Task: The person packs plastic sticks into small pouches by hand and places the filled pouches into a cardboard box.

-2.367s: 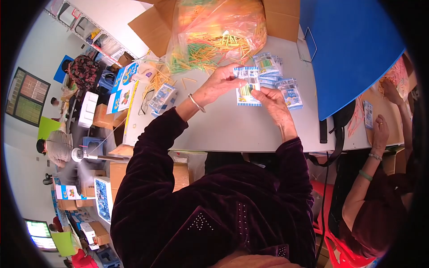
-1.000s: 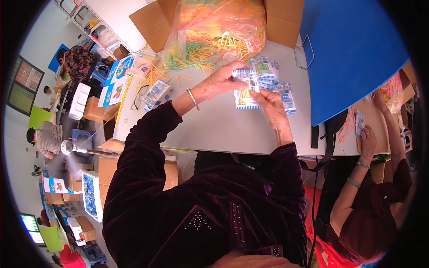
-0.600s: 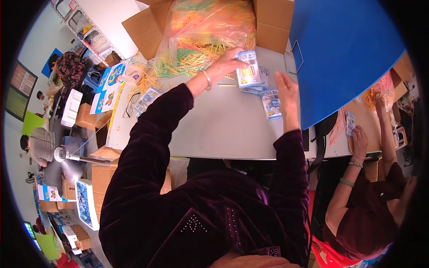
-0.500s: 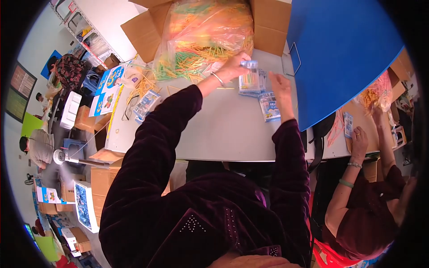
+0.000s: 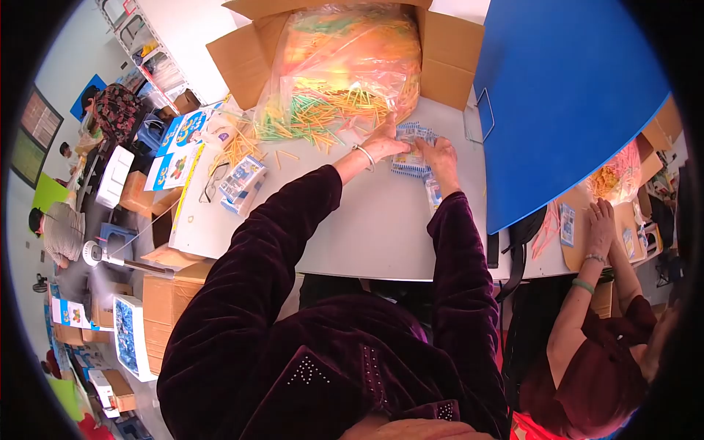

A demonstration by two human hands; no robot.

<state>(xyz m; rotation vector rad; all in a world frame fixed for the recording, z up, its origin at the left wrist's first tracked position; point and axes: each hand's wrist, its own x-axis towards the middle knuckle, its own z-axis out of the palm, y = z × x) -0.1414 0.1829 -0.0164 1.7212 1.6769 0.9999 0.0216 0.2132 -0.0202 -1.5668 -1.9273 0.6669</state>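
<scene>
Small clear packets with blue-and-white print, some holding colored sticks, lie overlapped on the white table. My left hand [image 5: 380, 147], with a bracelet at its wrist, is at the left edge of the top packet [image 5: 408, 132]. Its thumb is spread away from the fingers, which touch the packet. With bent fingers, my right hand [image 5: 441, 159] grips the packet's right side. Beneath lies another packet [image 5: 405, 167], and a further packet [image 5: 433, 192] is partly covered by my right hand and sleeve.
A cardboard box [image 5: 453, 59] at the back holds a clear bag of colored sticks [image 5: 345, 66]. More packets [image 5: 243, 180] and eyeglasses [image 5: 213, 182] lie left. A blue panel [image 5: 565, 95] stands right; beyond it another person's hands [image 5: 603, 224] work. A fan [image 5: 92, 253] is at left.
The top packet has come down onto the others. My left thumb has spread, and my right hand has moved left onto the packet. The neighboring person's hands have come together.
</scene>
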